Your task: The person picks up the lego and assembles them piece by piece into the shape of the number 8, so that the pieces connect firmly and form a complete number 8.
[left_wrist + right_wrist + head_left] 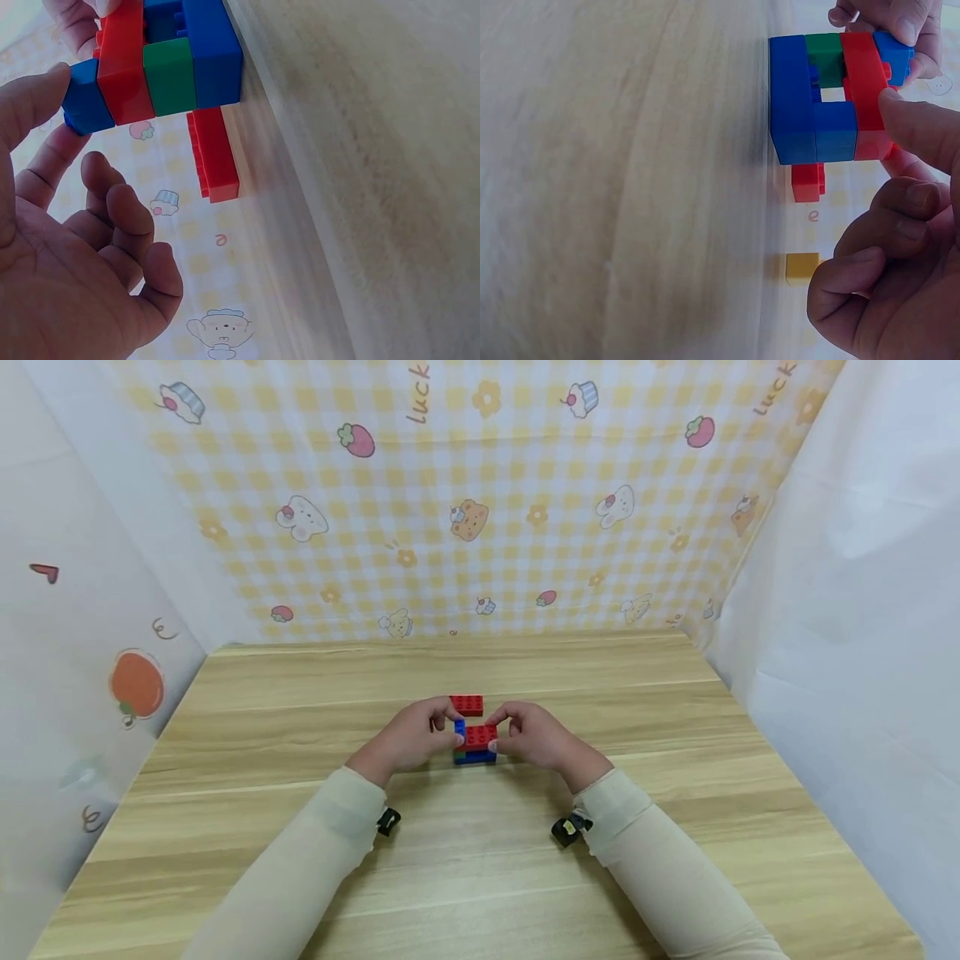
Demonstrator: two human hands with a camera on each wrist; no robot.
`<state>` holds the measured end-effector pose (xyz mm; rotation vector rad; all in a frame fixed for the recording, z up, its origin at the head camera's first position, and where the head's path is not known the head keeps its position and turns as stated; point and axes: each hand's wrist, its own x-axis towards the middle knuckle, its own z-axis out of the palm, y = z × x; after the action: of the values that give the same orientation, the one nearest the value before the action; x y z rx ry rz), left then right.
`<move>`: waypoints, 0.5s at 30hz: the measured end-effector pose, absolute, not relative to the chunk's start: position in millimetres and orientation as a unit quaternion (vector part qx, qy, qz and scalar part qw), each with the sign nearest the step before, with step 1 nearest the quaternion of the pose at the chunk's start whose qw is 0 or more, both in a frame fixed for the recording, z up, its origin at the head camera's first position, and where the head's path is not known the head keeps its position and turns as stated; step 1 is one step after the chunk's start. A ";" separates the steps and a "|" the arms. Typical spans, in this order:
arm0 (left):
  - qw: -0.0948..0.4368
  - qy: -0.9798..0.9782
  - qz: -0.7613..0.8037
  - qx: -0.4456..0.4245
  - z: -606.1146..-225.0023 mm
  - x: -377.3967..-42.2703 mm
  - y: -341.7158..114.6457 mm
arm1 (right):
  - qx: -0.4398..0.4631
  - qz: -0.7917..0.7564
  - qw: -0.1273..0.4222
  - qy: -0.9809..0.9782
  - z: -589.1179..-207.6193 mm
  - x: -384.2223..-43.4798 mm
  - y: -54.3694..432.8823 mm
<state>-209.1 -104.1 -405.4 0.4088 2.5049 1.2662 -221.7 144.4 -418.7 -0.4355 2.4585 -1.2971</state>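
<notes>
A small brick structure stands on the table between both hands. Its base is a long blue brick; a small green brick and a small blue brick rise from its two ends with a gap between. A long red brick bridges them on top. On the red brick's left end sits another small blue brick, pinched between thumb and index finger of my left hand. With thumb and index finger, my right hand grips the red brick's right end. The other fingers of both hands are loosely curled.
Just behind the structure lies a loose red brick. A yellow brick shows beyond my right hand in the right wrist view. The wooden table meets a checked cloth at the back, with white cloth at both sides.
</notes>
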 end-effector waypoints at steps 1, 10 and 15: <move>0.151 0.875 0.438 0.142 -405.0 -208.5 -103.8 | -0.154 -0.455 0.163 0.862 -418.7 -221.7 144.4; 0.151 0.877 0.437 0.133 -406.3 -207.9 -102.8 | -0.158 -0.434 0.167 0.871 -416.8 -223.2 146.0; 0.148 0.877 0.435 0.137 -407.4 -208.9 -104.1 | -0.177 -0.412 0.171 0.878 -410.6 -225.4 148.4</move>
<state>-208.9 -104.1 -407.4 0.3952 2.5234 1.2508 -225.4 148.4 -410.6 -0.5031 2.4924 -1.1691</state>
